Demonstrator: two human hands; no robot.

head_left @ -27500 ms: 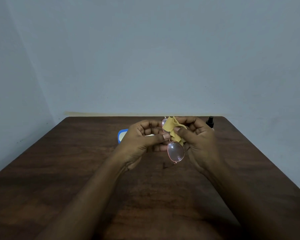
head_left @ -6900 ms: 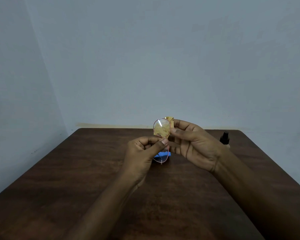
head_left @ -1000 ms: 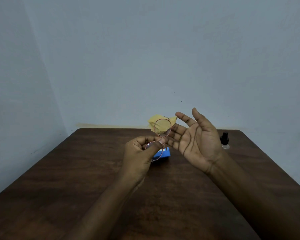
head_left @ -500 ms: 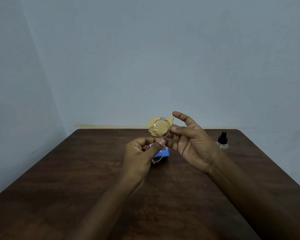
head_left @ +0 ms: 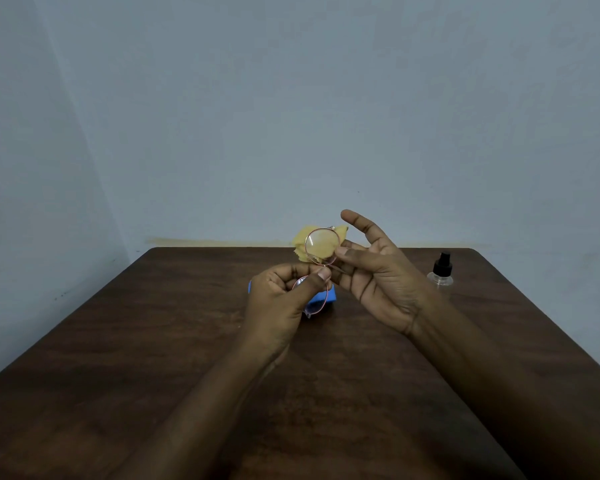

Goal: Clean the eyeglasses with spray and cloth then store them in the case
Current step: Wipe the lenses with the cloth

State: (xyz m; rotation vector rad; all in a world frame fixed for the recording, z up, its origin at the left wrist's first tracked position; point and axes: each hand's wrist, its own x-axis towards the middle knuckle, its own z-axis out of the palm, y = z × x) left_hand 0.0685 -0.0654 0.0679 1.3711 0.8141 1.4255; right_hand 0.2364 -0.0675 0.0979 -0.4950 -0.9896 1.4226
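a head-worn view looks down on a dark wooden tabletop (head_left: 146,348) set against a pale blue wall. two bare hands are raised over the middle of the frame.

the left hand (head_left: 278,303), left of centre, pinches the eyeglasses (head_left: 321,250) at their middle between thumb and curled forefinger. the thin pink frame stands nearly upright, one round lens above the pinch and the other below it, partly hidden by the thumb. a yellow cloth (head_left: 300,241) sits bunched behind the upper lens and shows through it. what holds the cloth there cannot be told.

the right hand (head_left: 381,278), just right of centre, has its palm toward the camera and its fingers loosely spread. it grips nothing. one digit is lifted high, and another fingertip (head_left: 342,252) touches or nearly touches the right rim of the upper lens.

a blue case (head_left: 329,296) lies on the tabletop directly behind and below the left hand, mostly covered by it. whether it lies open cannot be seen. a clear spray bottle (head_left: 440,273) with a black top stands well apart, toward the right edge.

the upper lens and the cloth lie immediately left of the right fingertips, so that hand is placed best to take the cloth. the case is nearest the left hand, beneath the lower lens. storing probably comes soon.
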